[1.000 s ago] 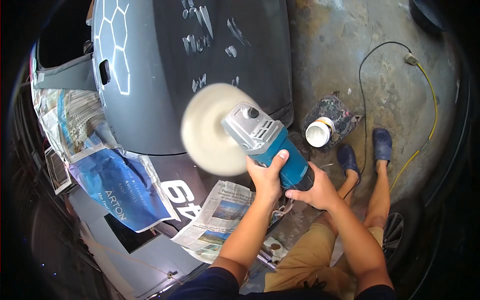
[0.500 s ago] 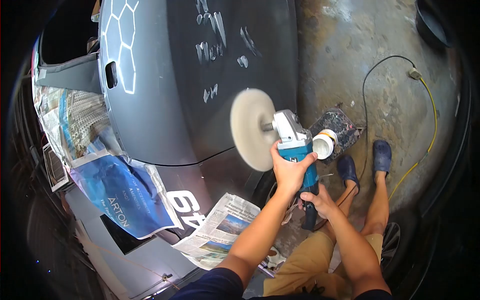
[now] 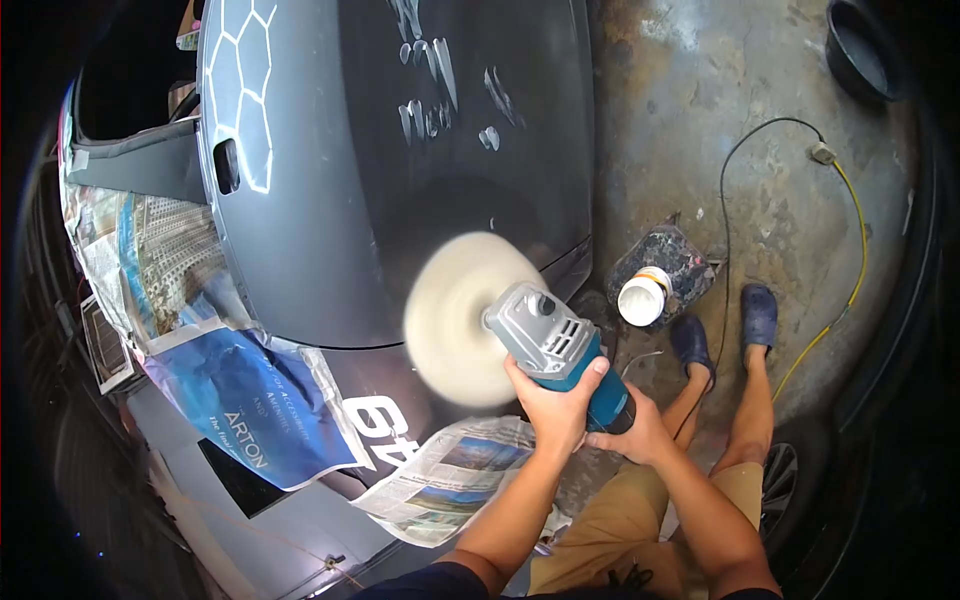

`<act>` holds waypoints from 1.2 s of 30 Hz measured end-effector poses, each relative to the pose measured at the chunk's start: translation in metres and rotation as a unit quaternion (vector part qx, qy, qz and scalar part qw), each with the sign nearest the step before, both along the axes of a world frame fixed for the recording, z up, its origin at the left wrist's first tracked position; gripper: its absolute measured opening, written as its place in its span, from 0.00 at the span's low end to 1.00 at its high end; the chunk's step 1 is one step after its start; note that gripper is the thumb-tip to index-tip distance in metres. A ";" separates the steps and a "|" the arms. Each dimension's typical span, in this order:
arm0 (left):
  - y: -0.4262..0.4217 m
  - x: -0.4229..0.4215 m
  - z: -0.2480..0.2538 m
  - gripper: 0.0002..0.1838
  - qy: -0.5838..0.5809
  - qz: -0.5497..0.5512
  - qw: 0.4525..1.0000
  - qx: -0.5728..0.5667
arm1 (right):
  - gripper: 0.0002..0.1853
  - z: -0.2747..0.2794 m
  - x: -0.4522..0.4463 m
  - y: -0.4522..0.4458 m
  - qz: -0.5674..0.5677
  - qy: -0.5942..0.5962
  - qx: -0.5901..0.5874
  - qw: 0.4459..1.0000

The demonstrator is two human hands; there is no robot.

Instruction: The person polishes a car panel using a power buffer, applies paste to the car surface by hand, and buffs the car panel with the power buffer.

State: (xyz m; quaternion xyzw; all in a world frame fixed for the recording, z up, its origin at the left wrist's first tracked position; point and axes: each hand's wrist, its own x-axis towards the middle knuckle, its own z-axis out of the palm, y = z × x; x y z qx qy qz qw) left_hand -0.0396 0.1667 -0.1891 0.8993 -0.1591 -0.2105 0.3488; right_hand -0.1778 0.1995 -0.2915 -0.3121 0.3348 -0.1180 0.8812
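My left hand [image 3: 557,405] is wrapped around the teal body of a polisher [image 3: 545,335] just behind its grey metal head. Further back, my right hand [image 3: 640,432] is closed on the handle of the same tool. A large off-white pad [image 3: 455,320], blurred by spinning, lies against or very close to the dark grey car door [image 3: 440,190]; its contact side is hidden. Pale streaks of paste [image 3: 430,75] mark the upper part of the panel. Beneath the pad, a seam separates this panel from the one with the white "64" marking.
Newspaper [image 3: 455,480] and a blue printed sheet [image 3: 250,405] hang over the car body. An open white tub [image 3: 641,300] stands on a spattered stool [image 3: 680,260]. A black cord [image 3: 727,200] joins a yellow cable [image 3: 862,240] on the floor. A black basin [image 3: 860,55] sits farther off.
Both hands have swung the polisher left and tilted it, so its pad faces the door more squarely. The lowest pair of paste streaks is mostly gone. The newspaper's edge has lifted and curled.
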 end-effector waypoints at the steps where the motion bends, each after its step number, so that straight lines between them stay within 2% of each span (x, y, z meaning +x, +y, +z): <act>1: -0.014 0.001 0.003 0.57 0.007 -0.006 1.000 -0.014 | 0.46 0.003 0.000 -0.019 0.029 0.014 -0.023 0.999; 3: -0.037 0.017 -0.005 0.55 0.010 -0.034 0.998 -0.060 | 0.46 -0.002 0.018 -0.043 -0.012 0.012 -0.049 0.999; 4: -0.049 0.030 -0.010 0.50 -0.020 -0.061 0.997 -0.052 | 0.46 -0.005 0.029 -0.055 -0.030 0.010 -0.061 0.998; 7: -0.099 0.046 -0.012 0.46 0.038 -0.054 0.994 -0.083 | 0.43 -0.004 0.054 -0.098 -0.079 0.005 -0.070 0.994; 10: -0.101 0.050 -0.025 0.46 0.047 -0.064 0.991 -0.109 | 0.45 -0.015 0.050 -0.105 -0.065 0.035 -0.087 0.993; 14: -0.053 0.021 -0.036 0.45 0.023 -0.046 0.981 -0.189 | 0.52 -0.032 0.022 -0.080 0.038 0.079 -0.129 0.988; 17: -0.015 0.016 -0.037 0.47 0.006 -0.053 0.985 -0.166 | 0.57 -0.047 0.009 -0.059 0.078 0.055 -0.160 0.982; 19: -0.012 0.022 -0.023 0.51 0.021 -0.070 0.987 -0.145 | 0.57 -0.040 0.015 -0.066 0.060 0.057 -0.156 0.984; 22: -0.056 0.035 -0.021 0.52 0.046 -0.074 0.976 -0.197 | 0.56 -0.025 0.029 -0.108 0.059 0.058 -0.131 0.988; 24: -0.088 0.047 -0.028 0.52 0.038 -0.104 0.968 -0.227 | 0.54 -0.036 0.040 -0.125 -0.024 0.050 -0.189 0.980; 26: -0.122 0.053 -0.029 0.53 0.052 -0.113 0.960 -0.250 | 0.54 -0.035 0.046 -0.153 -0.028 0.067 -0.200 0.977; 29: -0.158 0.064 -0.033 0.51 0.050 -0.127 0.962 -0.236 | 0.46 -0.013 0.051 -0.188 -0.053 0.081 -0.188 0.977; 31: -0.169 0.063 -0.030 0.48 0.071 -0.115 0.961 -0.242 | 0.45 -0.011 0.052 -0.195 -0.068 0.078 -0.188 0.977; 36: -0.155 0.060 -0.022 0.49 0.036 -0.113 0.964 -0.240 | 0.46 -0.004 0.050 -0.189 -0.047 0.077 -0.185 0.979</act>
